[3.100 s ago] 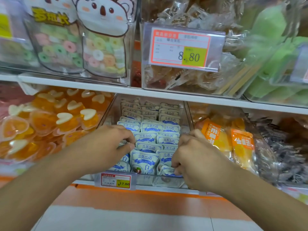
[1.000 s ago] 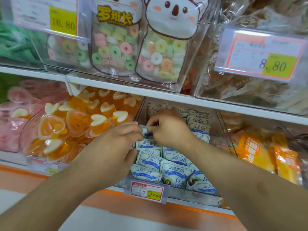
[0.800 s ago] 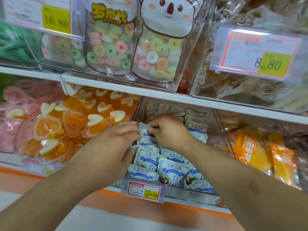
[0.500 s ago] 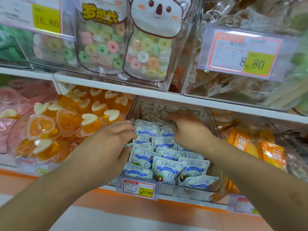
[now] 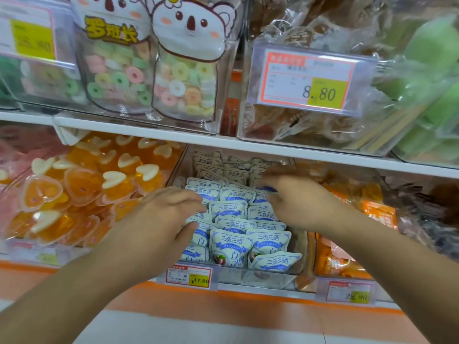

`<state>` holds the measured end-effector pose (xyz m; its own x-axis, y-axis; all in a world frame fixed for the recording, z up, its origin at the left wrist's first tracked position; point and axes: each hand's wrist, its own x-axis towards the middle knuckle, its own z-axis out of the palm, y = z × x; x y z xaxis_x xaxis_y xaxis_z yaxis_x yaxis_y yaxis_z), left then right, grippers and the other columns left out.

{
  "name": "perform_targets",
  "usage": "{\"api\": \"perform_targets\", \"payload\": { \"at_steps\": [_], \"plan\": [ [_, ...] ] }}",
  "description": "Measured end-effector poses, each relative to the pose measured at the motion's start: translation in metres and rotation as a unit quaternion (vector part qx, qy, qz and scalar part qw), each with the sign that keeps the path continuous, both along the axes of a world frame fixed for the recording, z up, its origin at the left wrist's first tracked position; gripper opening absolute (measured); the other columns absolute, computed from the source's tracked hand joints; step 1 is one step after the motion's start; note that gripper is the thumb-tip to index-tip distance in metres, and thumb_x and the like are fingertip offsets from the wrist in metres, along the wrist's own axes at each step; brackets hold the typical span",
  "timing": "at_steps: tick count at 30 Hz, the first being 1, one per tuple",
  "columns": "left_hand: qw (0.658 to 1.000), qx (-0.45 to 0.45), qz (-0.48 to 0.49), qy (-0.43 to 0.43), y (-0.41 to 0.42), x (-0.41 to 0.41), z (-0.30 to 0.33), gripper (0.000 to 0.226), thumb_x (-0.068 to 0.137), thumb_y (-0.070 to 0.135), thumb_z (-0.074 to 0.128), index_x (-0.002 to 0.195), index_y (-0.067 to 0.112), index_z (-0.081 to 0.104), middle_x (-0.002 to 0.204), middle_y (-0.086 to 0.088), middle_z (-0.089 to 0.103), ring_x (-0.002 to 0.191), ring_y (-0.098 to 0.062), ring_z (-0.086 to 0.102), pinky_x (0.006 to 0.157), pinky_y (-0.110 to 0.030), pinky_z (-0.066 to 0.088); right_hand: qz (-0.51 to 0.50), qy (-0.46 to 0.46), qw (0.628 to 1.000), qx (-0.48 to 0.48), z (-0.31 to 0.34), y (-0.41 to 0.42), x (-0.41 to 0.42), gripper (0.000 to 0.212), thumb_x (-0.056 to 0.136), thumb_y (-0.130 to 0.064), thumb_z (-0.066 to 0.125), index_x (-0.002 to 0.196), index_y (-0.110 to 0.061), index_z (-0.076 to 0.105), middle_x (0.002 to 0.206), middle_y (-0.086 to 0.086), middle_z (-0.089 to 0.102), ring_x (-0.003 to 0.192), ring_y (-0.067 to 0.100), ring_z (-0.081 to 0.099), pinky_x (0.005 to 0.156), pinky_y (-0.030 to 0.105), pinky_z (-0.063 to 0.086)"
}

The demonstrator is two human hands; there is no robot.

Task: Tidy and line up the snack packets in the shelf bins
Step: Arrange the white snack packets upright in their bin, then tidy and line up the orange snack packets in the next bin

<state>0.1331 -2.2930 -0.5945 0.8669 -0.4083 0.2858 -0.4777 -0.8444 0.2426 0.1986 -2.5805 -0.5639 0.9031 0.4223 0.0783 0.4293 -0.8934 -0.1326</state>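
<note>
Snack packets [image 5: 229, 209] are standing in rows in the clear bin [image 5: 258, 278], between both hands. Left hand [image 5: 161, 214] fingers are lying nearly straight on them; right hand [image 5: 295, 202] fingers are pinching one packet's top edge.

snack packets [image 5: 229, 245]: white, blue banner and lettering | heart jellies [image 5: 82, 184]: orange with white hearts, left bin | ring-candy bags [image 5: 188, 68]: pastel pink, green, yellow rings under white koala face | price tag [image 5: 306, 80]: white, red border, yellow patch | shelf edge [image 5: 248, 145]: white | lower shelf front [image 5: 248, 295]: orange stripe
</note>
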Motion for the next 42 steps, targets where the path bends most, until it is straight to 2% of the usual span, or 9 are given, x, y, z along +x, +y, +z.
{"api": "perform_targets", "payload": {
  "at_steps": [3, 6, 8, 14, 20, 24, 29, 38, 42],
  "plan": [
    [0.999, 0.0, -0.027, 0.024, -0.002, 0.003, 0.003, 0.031, 0.092, 0.056, 0.057, 0.115, 0.04, 0.069, 0.12, 0.027, 0.062, 0.121, 0.002, 0.053, 0.122, -0.03, 0.025, 0.042, 0.101, 0.984, 0.141, 0.014, -0.008, -0.036, 0.014, 0.098, -0.045, 0.066, 0.101, -0.035, 0.075, 0.101, -0.019, 0.069, 0.096, -0.004, 0.062, 0.075, 0.009, 0.04],
    [0.995, 0.007, -0.053, 0.079, 0.006, 0.004, 0.014, 0.044, 0.077, 0.08, 0.054, 0.099, 0.046, 0.071, 0.108, 0.033, 0.064, 0.115, 0.012, 0.053, 0.122, -0.022, 0.011, 0.121, 0.114, 0.984, 0.057, 0.01, -0.016, -0.058, 0.022, 0.089, -0.056, 0.073, 0.098, -0.037, 0.076, 0.097, -0.023, 0.066, 0.105, -0.002, 0.057, 0.098, 0.005, 0.026],
    [0.993, 0.033, -0.057, 0.1, 0.013, 0.006, 0.016, 0.031, 0.073, 0.073, 0.07, 0.089, 0.046, 0.072, 0.105, 0.035, 0.064, 0.113, 0.013, 0.053, 0.118, -0.019, 0.01, 0.119, 0.069, 0.99, 0.009, -0.003, -0.022, -0.06, 0.016, 0.089, -0.051, 0.074, 0.096, -0.037, 0.076, 0.097, -0.021, 0.065, 0.107, 0.0, 0.052, 0.104, 0.004, 0.011],
    [0.995, 0.091, -0.006, 0.038, 0.008, 0.01, -0.003, 0.024, 0.067, 0.031, 0.095, 0.08, 0.038, 0.077, 0.088, 0.026, 0.071, 0.095, -0.008, 0.067, 0.108, -0.045, 0.039, 0.049, -0.031, 0.998, 0.006, -0.029, -0.018, -0.057, 0.011, 0.09, -0.039, 0.074, 0.084, -0.03, 0.073, 0.09, -0.016, 0.065, 0.105, 0.013, 0.051, 0.098, 0.033, 0.032],
    [0.99, 0.135, 0.049, 0.01, -0.008, 0.005, -0.006, 0.033, 0.065, 0.029, 0.095, 0.095, 0.034, 0.08, 0.096, 0.016, 0.076, 0.097, -0.016, 0.07, 0.11, -0.039, 0.025, 0.031, -0.056, 0.998, -0.01, -0.033, -0.011, -0.058, 0.019, 0.094, -0.047, 0.068, 0.101, -0.032, 0.078, 0.103, -0.015, 0.068, 0.116, 0.016, 0.049, 0.104, 0.031, 0.023],
    [0.995, 0.098, 0.034, 0.014, -0.022, -0.009, 0.004, 0.037, 0.072, 0.038, 0.09, 0.106, 0.034, 0.076, 0.105, 0.016, 0.075, 0.1, -0.014, 0.069, 0.104, -0.04, 0.042, 0.043, -0.046, 0.998, 0.007, -0.029, -0.017, -0.071, 0.041, 0.09, -0.047, 0.071, 0.126, -0.029, 0.071, 0.122, -0.01, 0.067, 0.128, 0.017, 0.048, 0.111, 0.035, 0.027],
    [0.998, 0.043, 0.015, 0.034, -0.046, -0.019, 0.017, 0.05, 0.085, 0.065, 0.048, 0.118, 0.036, 0.073, 0.116, 0.017, 0.072, 0.108, -0.013, 0.068, 0.095, -0.039, 0.052, 0.014, -0.029, 0.987, 0.155, -0.024, -0.034, -0.083, 0.025, 0.091, -0.027, 0.068, 0.114, -0.028, 0.078, 0.117, -0.012, 0.071, 0.119, 0.011, 0.059, 0.107, 0.033, 0.044],
    [0.998, -0.027, -0.037, 0.039, -0.123, -0.025, 0.034, 0.055, 0.097, 0.07, 0.033, 0.145, 0.047, 0.047, 0.141, 0.037, 0.039, 0.135, 0.009, 0.038, 0.108, -0.008, 0.021, -0.166, -0.021, 0.971, 0.174, 0.0, -0.121, -0.104, 0.037, 0.094, -0.007, 0.062, 0.124, -0.026, 0.073, 0.133, -0.006, 0.065, 0.129, 0.014, 0.054, 0.107, 0.014, 0.033],
    [0.996, -0.023, -0.071, 0.054, -0.172, -0.021, 0.036, 0.056, 0.101, 0.061, 0.034, 0.155, 0.047, 0.028, 0.156, 0.034, 0.022, 0.143, 0.009, 0.025, 0.107, -0.007, 0.014, -0.192, -0.017, 0.97, 0.151, -0.007, -0.142, -0.094, 0.05, 0.087, -0.017, 0.065, 0.136, -0.026, 0.062, 0.139, -0.004, 0.057, 0.134, 0.022, 0.048, 0.114, 0.031, 0.037]
  ]
}}
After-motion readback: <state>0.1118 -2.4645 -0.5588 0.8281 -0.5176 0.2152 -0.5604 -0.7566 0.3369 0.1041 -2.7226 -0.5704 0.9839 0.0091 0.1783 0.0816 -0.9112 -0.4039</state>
